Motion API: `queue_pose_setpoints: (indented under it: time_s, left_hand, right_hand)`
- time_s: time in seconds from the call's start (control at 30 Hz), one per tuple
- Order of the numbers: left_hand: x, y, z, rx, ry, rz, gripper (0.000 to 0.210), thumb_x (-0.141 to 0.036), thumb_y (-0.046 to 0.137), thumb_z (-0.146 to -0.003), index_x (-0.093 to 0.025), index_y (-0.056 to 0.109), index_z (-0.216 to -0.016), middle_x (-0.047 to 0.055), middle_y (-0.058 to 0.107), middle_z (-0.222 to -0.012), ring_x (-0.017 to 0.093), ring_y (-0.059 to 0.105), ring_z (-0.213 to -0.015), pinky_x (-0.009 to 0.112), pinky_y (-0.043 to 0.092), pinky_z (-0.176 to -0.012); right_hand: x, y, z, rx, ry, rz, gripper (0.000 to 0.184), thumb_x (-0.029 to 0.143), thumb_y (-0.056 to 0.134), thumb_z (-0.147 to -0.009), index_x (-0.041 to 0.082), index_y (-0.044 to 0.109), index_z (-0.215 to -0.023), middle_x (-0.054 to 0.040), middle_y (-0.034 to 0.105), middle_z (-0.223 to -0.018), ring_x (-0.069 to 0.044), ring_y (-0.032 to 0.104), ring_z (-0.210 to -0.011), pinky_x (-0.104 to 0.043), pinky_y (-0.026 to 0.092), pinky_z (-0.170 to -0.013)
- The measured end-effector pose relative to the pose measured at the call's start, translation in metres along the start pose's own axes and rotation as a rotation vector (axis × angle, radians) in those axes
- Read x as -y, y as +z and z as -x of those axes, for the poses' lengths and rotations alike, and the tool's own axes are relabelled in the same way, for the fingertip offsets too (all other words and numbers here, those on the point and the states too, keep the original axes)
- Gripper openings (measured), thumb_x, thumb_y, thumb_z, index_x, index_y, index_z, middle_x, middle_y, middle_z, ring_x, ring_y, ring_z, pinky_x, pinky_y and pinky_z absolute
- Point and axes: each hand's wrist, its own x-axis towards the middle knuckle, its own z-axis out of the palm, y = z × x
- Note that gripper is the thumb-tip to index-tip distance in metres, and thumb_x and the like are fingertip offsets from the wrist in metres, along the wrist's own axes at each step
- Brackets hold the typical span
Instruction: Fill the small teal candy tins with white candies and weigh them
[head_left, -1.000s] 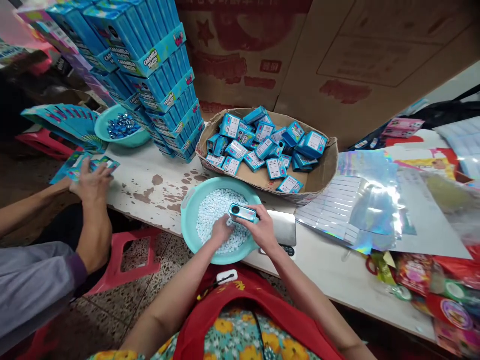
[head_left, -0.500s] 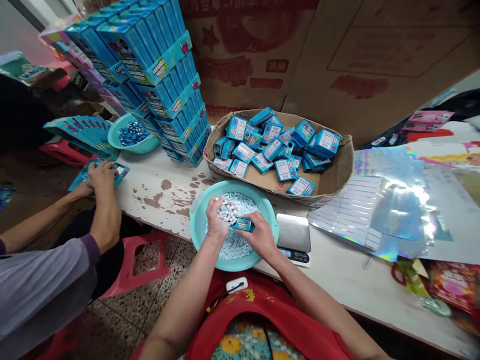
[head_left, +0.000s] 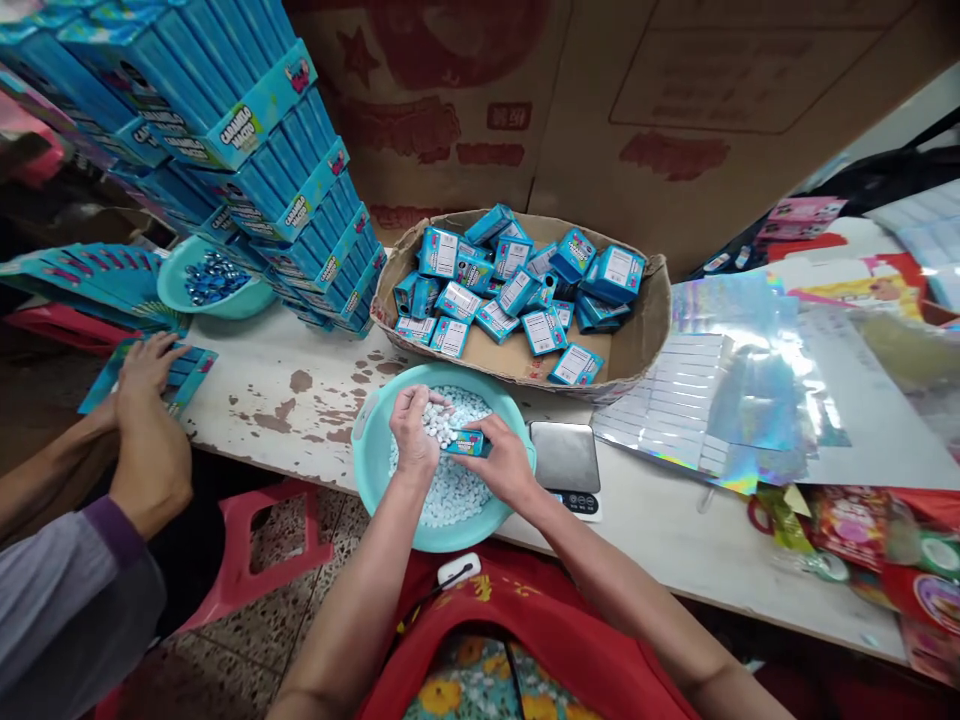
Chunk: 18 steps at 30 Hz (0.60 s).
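Note:
Over a turquoise basin [head_left: 365,455] I hold a small blue candy box [head_left: 466,442] in my right hand [head_left: 504,460], its fingers closed round the far end. My left hand [head_left: 416,430] is cupped around a heap of small white candies [head_left: 437,422] at the near end of the box. More white candies [head_left: 454,495] cover the bottom of the basin. Whether candies are passing into the box is hidden by my fingers.
A cut-down carton [head_left: 656,310] of blue boxes stands behind the basin, a digital scale [head_left: 566,460] right of it. Stacked blue display boxes [head_left: 262,180] rise at left. A co-worker's hands [head_left: 146,370] press flat blue card. Silvery sheets [head_left: 742,370] lie at right.
The view has shifted, so most things sit further left. Fewer candies show in my left hand, which stays against the box. The co-worker's hands still rest on the blue card.

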Motion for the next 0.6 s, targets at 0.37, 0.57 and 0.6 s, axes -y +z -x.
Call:
queue_pose_setpoints:
  time_s: [0.37,0.57,0.6]
  left_hand:
    - [-0.006,0.015,0.005,-0.029,0.067,-0.092,0.019,-0.036,0.061,-0.080,-0.018,0.054,-0.075,-0.003,0.049,-0.060,0.009,0.048,-0.053,0.021,0.041,-0.050]
    - [0.000,0.014,0.006,-0.017,0.037,-0.077,0.017,-0.033,0.060,-0.080,-0.018,0.054,-0.076,-0.004,0.048,-0.056,0.010,0.049,-0.050,0.022,0.044,-0.050]
    - [-0.001,0.014,0.006,-0.006,0.027,-0.072,0.017,-0.033,0.060,-0.080,-0.018,0.053,-0.076,-0.004,0.046,-0.054,0.009,0.047,-0.048,0.022,0.042,-0.048]
  right_hand:
    - [0.005,-0.008,-0.007,-0.020,-0.017,-0.057,0.031,0.027,0.076,-0.067,0.023,0.065,-0.096,-0.0023,0.061,-0.089,-0.022,0.058,-0.088,-0.035,0.046,-0.080]
    - [0.003,-0.003,-0.012,-0.029,-0.001,-0.058,0.028,0.024,0.074,-0.068,0.023,0.065,-0.094,-0.0022,0.060,-0.089,-0.022,0.057,-0.088,-0.035,0.046,-0.079]
    - [0.003,-0.002,-0.013,-0.029,-0.005,-0.062,0.027,0.022,0.074,-0.068,0.023,0.065,-0.094,-0.0023,0.060,-0.088,-0.022,0.057,-0.088,-0.035,0.046,-0.080]
